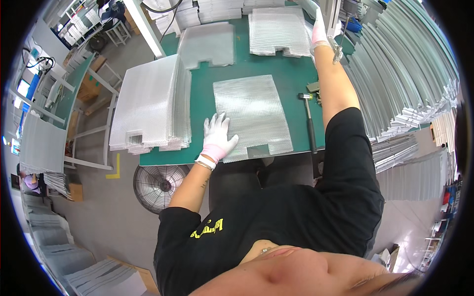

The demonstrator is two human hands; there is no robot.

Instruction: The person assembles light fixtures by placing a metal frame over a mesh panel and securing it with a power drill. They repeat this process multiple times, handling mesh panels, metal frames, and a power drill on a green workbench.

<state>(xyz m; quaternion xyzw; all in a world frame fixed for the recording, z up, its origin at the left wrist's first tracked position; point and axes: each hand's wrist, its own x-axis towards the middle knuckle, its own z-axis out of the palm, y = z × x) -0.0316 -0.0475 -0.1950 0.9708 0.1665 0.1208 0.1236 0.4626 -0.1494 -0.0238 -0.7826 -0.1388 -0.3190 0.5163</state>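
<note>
Left hand (pixel 217 135): gloved in white, fingers spread, pressed flat on the lower left part of the mesh sheet (pixel 252 116); grips nothing.
Right hand (pixel 319 28): gloved, stretched far up to the metal strips (pixel 395 84) at the table's far right corner; closed or open cannot be told, nor whether anything is held.
Mesh sheet: single silvery panel, lying flat on the green table (pixel 291 74), between the two hands, with a notch in its near edge just right of the left hand.
Hammer (pixel 309 121): right of the sheet, head away from the body, black handle toward the table's near edge, below the right forearm.
Mesh stack (pixel 150 106): tall pile just left of the left hand, overhanging the table's left side.
Further stacks (pixel 279 29): two more piles beyond the sheet, left of the right hand.
Fan (pixel 159 185): on the floor, under the left forearm.
</note>
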